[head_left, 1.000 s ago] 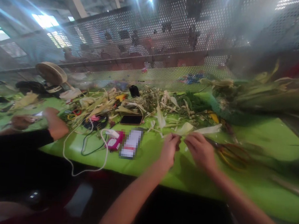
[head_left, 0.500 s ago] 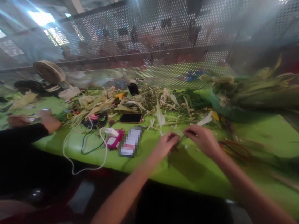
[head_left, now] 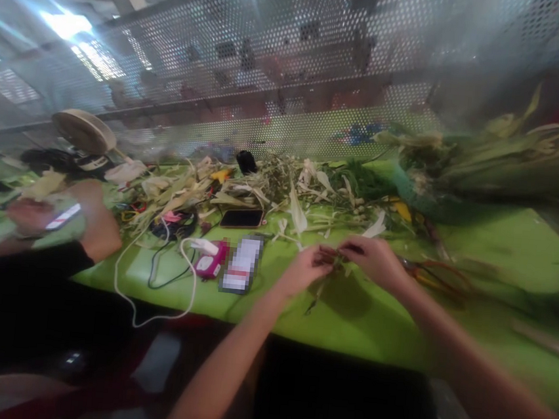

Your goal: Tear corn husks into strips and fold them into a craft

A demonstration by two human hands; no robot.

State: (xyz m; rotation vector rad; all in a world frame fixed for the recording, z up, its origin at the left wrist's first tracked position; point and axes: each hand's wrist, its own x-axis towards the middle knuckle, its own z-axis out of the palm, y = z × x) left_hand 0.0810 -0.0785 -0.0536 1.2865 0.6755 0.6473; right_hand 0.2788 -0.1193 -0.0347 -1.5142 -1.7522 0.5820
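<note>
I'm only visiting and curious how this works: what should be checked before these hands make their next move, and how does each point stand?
1. Left hand and right hand together at the plant piece: ok.
2. Grip on it firm: cannot tell; fingers hide it.
3. Black-screened phone away from both hands: ok.
4. White cable fully on the green table: not ok, it loops over the front edge.
5. Neighbour's hand well apart: ok.

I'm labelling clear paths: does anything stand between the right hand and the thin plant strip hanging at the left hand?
Nothing visible does: the right hand is at the top of the plant strip, close beside the left hand; blur hides exact contact.
</note>
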